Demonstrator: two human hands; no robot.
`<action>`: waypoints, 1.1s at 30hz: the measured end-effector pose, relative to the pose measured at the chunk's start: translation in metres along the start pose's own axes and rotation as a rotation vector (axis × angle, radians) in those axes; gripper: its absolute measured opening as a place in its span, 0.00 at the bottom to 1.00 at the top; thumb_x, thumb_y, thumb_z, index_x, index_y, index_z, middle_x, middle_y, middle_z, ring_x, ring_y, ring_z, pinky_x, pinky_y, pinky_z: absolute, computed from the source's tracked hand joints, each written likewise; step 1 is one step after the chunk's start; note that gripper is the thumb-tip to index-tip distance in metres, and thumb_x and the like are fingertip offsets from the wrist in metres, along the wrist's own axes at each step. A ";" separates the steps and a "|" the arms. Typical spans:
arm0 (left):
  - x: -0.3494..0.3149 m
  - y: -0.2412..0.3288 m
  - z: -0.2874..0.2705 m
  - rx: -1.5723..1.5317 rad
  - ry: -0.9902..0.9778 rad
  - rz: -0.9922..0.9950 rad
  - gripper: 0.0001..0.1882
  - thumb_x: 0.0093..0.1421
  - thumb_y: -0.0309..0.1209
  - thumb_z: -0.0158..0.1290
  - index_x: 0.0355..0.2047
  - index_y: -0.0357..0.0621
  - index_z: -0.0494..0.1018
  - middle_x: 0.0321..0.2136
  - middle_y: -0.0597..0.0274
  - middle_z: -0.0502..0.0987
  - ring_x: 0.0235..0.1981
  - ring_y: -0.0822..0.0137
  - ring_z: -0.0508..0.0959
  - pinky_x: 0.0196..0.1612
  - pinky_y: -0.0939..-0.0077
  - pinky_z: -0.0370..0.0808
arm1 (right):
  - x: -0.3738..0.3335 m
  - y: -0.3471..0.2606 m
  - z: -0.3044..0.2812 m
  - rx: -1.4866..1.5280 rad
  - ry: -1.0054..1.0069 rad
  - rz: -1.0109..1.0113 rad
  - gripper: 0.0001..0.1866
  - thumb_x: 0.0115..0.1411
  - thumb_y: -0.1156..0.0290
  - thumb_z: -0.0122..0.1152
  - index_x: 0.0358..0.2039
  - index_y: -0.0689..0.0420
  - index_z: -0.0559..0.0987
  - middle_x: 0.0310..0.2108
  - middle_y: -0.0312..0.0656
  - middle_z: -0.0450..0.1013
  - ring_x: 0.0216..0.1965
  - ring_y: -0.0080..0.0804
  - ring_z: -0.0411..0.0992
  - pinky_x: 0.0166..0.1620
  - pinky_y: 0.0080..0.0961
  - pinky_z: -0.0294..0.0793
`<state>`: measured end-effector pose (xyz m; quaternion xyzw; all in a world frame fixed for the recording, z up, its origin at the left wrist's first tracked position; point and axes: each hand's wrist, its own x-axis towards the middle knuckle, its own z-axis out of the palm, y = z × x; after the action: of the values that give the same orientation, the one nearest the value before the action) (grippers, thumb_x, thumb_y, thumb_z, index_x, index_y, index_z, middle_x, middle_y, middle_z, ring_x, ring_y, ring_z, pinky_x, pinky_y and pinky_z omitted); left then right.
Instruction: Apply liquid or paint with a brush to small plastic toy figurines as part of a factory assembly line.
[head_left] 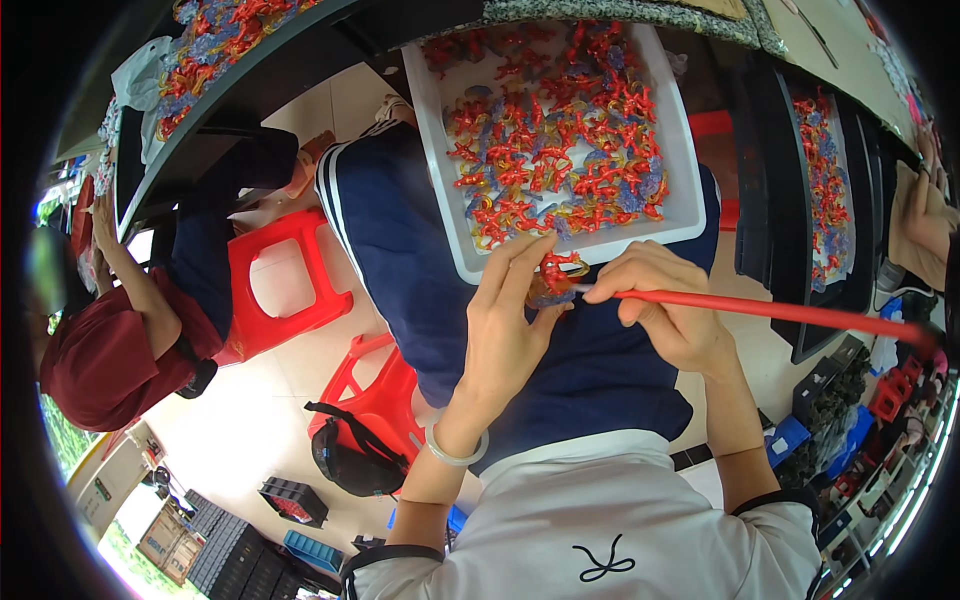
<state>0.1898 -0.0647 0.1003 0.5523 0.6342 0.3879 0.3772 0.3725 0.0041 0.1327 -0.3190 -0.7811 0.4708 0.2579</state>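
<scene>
My left hand (500, 330) pinches a small figurine (556, 268) with red, yellow and clear bluish parts between thumb and fingers, just off the near edge of the white tray. In my right hand (662, 300) is a long, thin red-handled brush (775, 308), gripped near its tip. That tip touches or nearly touches the figurine; my fingers partly hide the contact. The handle runs out to the right and blurs at its far end. The white tray (437, 180) rests over my lap, with many similar red, yellow and bluish figurines (560, 140) scattered inside.
A second tray of figurines (825, 190) stands at the right, and more pieces (215, 60) lie on a surface at the upper left. A person in a dark red shirt (125, 350) sits at the left. Red stools (285, 285) and a black bag (355, 455) are beside me.
</scene>
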 end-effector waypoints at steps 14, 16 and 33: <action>0.001 -0.004 0.003 -0.199 -0.059 -0.159 0.27 0.43 0.11 0.60 0.45 0.40 0.68 0.25 0.61 0.74 0.22 0.74 0.71 0.26 0.83 0.68 | 0.002 0.007 0.007 0.073 0.162 -0.066 0.12 0.62 0.62 0.56 0.31 0.60 0.78 0.26 0.39 0.74 0.27 0.36 0.70 0.35 0.28 0.65; 0.001 -0.003 0.001 -0.200 -0.069 -0.174 0.27 0.44 0.11 0.60 0.45 0.40 0.68 0.20 0.63 0.72 0.20 0.76 0.69 0.26 0.84 0.67 | -0.002 0.011 0.003 0.065 0.082 -0.042 0.12 0.61 0.63 0.56 0.31 0.59 0.78 0.26 0.38 0.75 0.27 0.35 0.69 0.35 0.28 0.65; -0.003 -0.004 -0.001 -0.094 -0.106 -0.213 0.28 0.37 0.11 0.57 0.42 0.38 0.68 0.23 0.54 0.69 0.21 0.61 0.71 0.27 0.72 0.71 | 0.003 0.001 0.014 -0.187 0.077 -0.116 0.06 0.48 0.73 0.64 0.27 0.56 0.77 0.24 0.35 0.74 0.26 0.35 0.68 0.31 0.29 0.62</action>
<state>0.1873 -0.0678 0.0978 0.4833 0.6496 0.3449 0.4748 0.3614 -0.0013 0.1266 -0.3138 -0.8283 0.3675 0.2835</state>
